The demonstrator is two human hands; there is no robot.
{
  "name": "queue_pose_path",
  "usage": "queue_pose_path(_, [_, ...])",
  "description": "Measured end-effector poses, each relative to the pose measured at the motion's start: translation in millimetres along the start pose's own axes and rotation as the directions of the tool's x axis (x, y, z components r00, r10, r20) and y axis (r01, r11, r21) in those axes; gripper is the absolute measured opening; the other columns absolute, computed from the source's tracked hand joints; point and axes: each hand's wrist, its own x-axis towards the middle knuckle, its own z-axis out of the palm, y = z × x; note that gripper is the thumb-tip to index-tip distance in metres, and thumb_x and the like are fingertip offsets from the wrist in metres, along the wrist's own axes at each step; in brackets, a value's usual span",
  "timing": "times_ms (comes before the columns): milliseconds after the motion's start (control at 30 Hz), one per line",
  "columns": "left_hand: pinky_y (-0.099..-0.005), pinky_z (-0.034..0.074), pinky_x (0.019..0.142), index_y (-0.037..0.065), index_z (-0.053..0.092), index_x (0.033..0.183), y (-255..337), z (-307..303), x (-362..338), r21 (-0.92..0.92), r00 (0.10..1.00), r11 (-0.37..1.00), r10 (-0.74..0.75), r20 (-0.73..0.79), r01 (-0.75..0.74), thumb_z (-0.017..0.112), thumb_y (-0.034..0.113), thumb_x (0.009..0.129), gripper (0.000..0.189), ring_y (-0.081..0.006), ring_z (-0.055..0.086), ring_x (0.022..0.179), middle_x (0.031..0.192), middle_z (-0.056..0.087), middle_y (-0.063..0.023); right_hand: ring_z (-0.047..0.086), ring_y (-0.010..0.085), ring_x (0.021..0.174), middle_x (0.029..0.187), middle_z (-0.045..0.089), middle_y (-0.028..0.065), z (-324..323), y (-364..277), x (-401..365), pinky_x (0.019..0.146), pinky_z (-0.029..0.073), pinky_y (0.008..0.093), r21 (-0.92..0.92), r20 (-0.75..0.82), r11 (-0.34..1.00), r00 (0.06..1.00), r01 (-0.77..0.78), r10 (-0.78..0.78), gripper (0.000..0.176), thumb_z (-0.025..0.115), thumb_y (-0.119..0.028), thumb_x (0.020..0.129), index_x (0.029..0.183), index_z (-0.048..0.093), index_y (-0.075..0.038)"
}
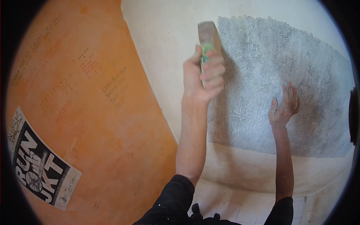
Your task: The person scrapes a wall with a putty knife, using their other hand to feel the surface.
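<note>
My left hand (206, 77) is raised and closed around the green handle (206, 50) of a scraper. The scraper's blade (207, 33) points upward, slightly blurred, and overlaps the white wall next to the left edge of a rough grey patch (251, 63). Farther right, my right hand (285, 105) is at the lower part of that patch, back of the hand toward me, fingers stretched upward and thumb apart. It holds nothing.
An orange wall (93, 142) with handwriting meets the white wall (157, 45) at a slanting corner. A black-and-white sticker (45, 161) is on the orange side. Pale tiles (240, 210) show at the bottom, and a dark object (353, 116) stands at the right edge.
</note>
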Motion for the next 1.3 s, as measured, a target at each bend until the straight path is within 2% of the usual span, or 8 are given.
queue_pose_path(200, [-0.0245,0.026,0.032,0.010,0.048,0.089,-55.9,-109.8,-116.7,-0.154,0.992,0.988,-0.009,-0.128,-0.011,0.035,0.051,0.102,0.045,-0.0090,0.036,0.040,0.064,0.041,0.0003,0.039,0.0298,0.135,0.144,0.047,0.0113,-2.1,-3.5,1.1,0.111,0.016,0.0489,-0.041,0.002,0.999,1.000,0.002,-0.002,0.050,0.032,-0.041,0.103,0.139,0.045,-0.009])
queue_pose_path(500, [-0.0243,0.020,0.033,0.010,0.048,0.088,-19.0,-93.4,-98.2,-0.150,0.989,0.988,-0.068,-0.134,0.047,0.033,0.054,0.101,0.049,-0.0092,0.033,0.040,0.062,0.038,0.0002,0.037,0.0299,0.136,0.144,0.046,0.0119,-1.4,-11.9,-2.9,0.111,0.015,0.0471,-0.086,0.016,0.996,1.000,-0.009,0.010,0.054,0.028,-0.045,0.103,0.140,0.043,-0.008])
queue_pose_path(800, [-0.0241,0.026,0.032,0.011,0.051,0.086,37.2,-64.8,-39.8,-0.022,0.986,0.999,-0.039,0.162,0.043,0.034,0.054,0.101,0.049,-0.0092,0.036,0.041,0.062,0.042,0.0009,0.035,0.0313,0.138,0.145,0.044,0.0145,1.0,-13.6,2.8,0.112,0.013,0.0484,-0.105,0.010,0.994,1.000,0.006,-0.005,0.053,0.030,-0.042,0.103,0.140,0.043,-0.006])
queue_pose_path(933, [-0.0248,0.026,0.031,0.010,0.052,0.085,-18.6,-117.1,-99.3,-0.203,0.981,0.966,-0.179,-0.069,0.162,0.037,0.055,0.100,0.050,-0.0092,0.035,0.039,0.059,0.042,0.0008,0.035,0.0318,0.138,0.145,0.045,0.0158,-0.2,-16.4,2.7,0.112,0.012,0.0482,-0.110,0.013,0.994,1.000,-0.011,0.013,0.053,0.031,-0.040,0.103,0.140,0.043,-0.005])
queue_pose_path(1033, [-0.0240,0.027,0.031,0.010,0.054,0.086,-18.0,-125.0,-111.0,-0.252,0.981,0.949,-0.196,-0.006,0.189,0.036,0.057,0.099,0.052,-0.0096,0.037,0.040,0.059,0.044,0.0003,0.036,0.0318,0.137,0.144,0.046,0.0164,1.3,-18.5,5.8,0.112,0.012,0.0476,-0.096,-0.020,0.995,1.000,0.020,-0.022,0.052,0.033,-0.039,0.103,0.140,0.043,-0.005])
queue_pose_path(1067, [-0.0232,0.028,0.031,0.010,0.055,0.086,-6.4,-111.1,-95.7,-0.223,0.987,0.969,-0.127,-0.098,0.103,0.035,0.057,0.099,0.053,-0.0094,0.038,0.039,0.060,0.046,-0.0004,0.036,0.0318,0.137,0.144,0.046,0.0164,1.1,-20.2,4.7,0.112,0.012,0.0476,-0.103,-0.003,0.994,1.000,0.022,-0.022,0.052,0.033,-0.039,0.103,0.140,0.043,-0.005])
queue_pose_path(1167, [-0.0215,0.028,0.031,0.011,0.054,0.085,33.3,-80.5,-46.8,-0.166,0.993,0.981,-0.093,0.071,0.104,0.035,0.060,0.099,0.054,-0.0070,0.037,0.039,0.062,0.046,0.0017,0.037,0.0326,0.137,0.144,0.046,0.0168,-1.9,-20.6,2.4,0.112,0.012,0.0476,-0.139,0.000,0.990,1.000,0.008,-0.008,0.051,0.034,-0.039,0.103,0.139,0.044,-0.005])
queue_pose_path(1300, [-0.0216,0.033,0.036,0.010,0.056,0.088,22.2,-85.0,-60.3,0.587,0.952,0.808,0.142,-0.270,0.046,0.034,0.063,0.098,0.058,-0.0066,0.041,0.043,0.064,0.048,0.0029,0.039,0.0331,0.134,0.141,0.049,0.0171,-5.7,-45.8,-5.3,0.111,0.016,0.0487,-0.171,0.033,0.979,0.993,-0.109,0.117,0.047,0.048,-0.033,0.099,0.137,0.047,-0.005])
